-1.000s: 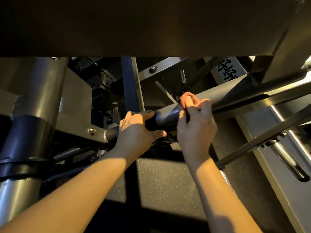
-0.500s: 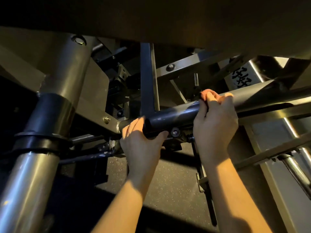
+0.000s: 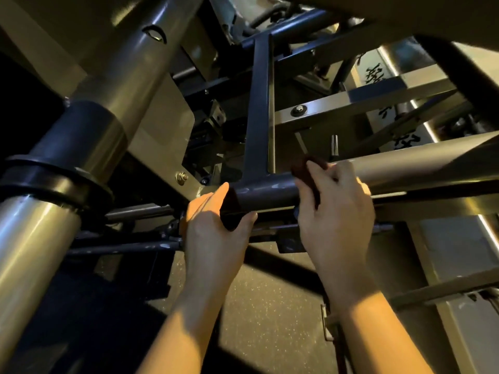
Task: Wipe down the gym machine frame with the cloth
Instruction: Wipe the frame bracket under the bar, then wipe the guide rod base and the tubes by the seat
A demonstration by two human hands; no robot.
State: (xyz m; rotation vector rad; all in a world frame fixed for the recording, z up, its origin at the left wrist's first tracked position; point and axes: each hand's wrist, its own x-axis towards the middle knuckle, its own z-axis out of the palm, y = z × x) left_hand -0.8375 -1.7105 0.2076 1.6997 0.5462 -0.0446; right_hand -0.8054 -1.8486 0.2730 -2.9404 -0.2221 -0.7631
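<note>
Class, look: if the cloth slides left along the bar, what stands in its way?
The upright joins the top of the bar just left of the cloth, and the left hand grips the bar beyond it.

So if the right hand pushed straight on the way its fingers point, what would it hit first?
The horizontal tube itself: the right hand holds the dark cloth against it. Beyond the tube, the small steel pin looks nearest, though depth is unclear.

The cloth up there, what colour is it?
Dark reddish brown, nearly black in the dim light. The head view shows the cloth in the right hand.
</note>
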